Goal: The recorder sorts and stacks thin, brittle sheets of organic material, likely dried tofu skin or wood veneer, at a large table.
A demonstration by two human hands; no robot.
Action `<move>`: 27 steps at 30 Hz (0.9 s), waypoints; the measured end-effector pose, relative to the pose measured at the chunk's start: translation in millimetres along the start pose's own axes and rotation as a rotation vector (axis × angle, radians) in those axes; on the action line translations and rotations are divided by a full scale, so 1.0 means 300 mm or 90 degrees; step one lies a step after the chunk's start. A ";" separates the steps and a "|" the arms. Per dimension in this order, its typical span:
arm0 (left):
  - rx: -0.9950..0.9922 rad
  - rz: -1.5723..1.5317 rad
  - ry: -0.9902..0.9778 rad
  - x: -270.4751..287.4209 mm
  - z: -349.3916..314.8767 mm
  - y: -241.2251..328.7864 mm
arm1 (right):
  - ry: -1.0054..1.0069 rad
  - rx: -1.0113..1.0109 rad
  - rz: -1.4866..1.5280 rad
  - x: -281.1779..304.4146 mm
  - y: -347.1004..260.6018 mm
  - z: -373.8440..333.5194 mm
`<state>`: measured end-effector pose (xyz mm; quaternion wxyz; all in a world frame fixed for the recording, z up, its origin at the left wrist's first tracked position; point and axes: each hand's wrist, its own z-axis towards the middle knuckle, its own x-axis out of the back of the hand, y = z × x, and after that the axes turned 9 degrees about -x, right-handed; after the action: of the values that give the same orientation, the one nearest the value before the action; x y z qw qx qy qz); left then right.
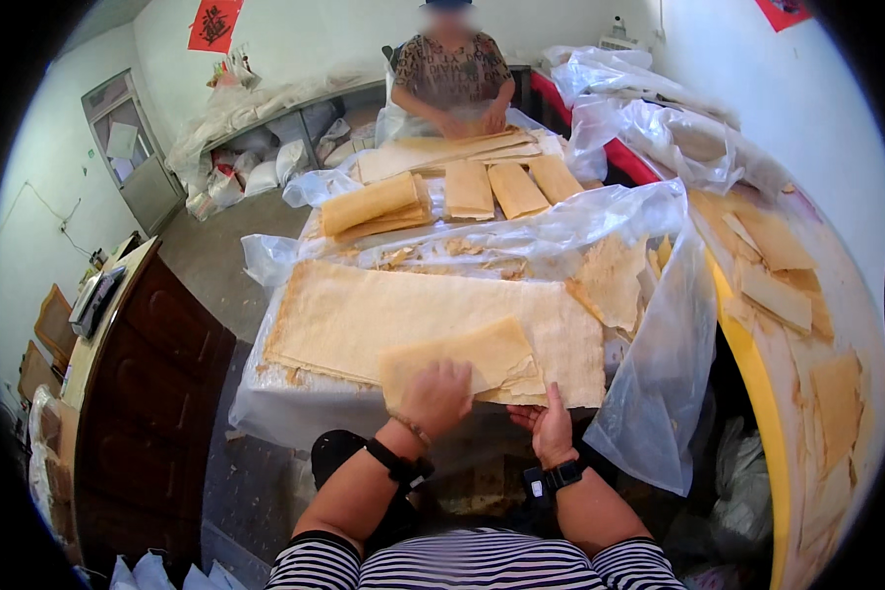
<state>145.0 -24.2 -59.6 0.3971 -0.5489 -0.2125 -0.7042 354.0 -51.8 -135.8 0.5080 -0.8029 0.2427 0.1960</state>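
Observation:
A wide stack of thin, pale tan sheets point(393, 305) with ragged edges lies on the plastic-covered table before me. Across its front lies a smaller, darker tan folded sheet point(501, 349), its right end torn and layered. My left hand point(438, 396) is closed on the lower part of this folded sheet, its fingers curled and their tips hidden. At the stack's front edge, right of the folded sheet, my right hand point(546, 425) has its thumb raised over the sheets and its fingers loosely bent by the edge. What material the sheets are I cannot tell.
Folded tan bundles point(374, 205) lie farther back, beyond scattered flakes. A person point(452, 88) handles sheets at the far end. Clear plastic film point(649, 413) hangs at the table's right. More tan pieces cover a yellow-edged surface point(757, 393); a dark wooden counter point(157, 383) stands left.

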 end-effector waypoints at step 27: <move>0.023 0.037 -0.026 0.001 0.008 0.019 | -0.005 -0.027 -0.009 0.002 -0.012 -0.007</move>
<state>150.9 -25.8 -59.4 0.4225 -0.5619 -0.2173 -0.6772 356.7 -52.6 -132.6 0.4928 -0.8145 0.2311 0.2006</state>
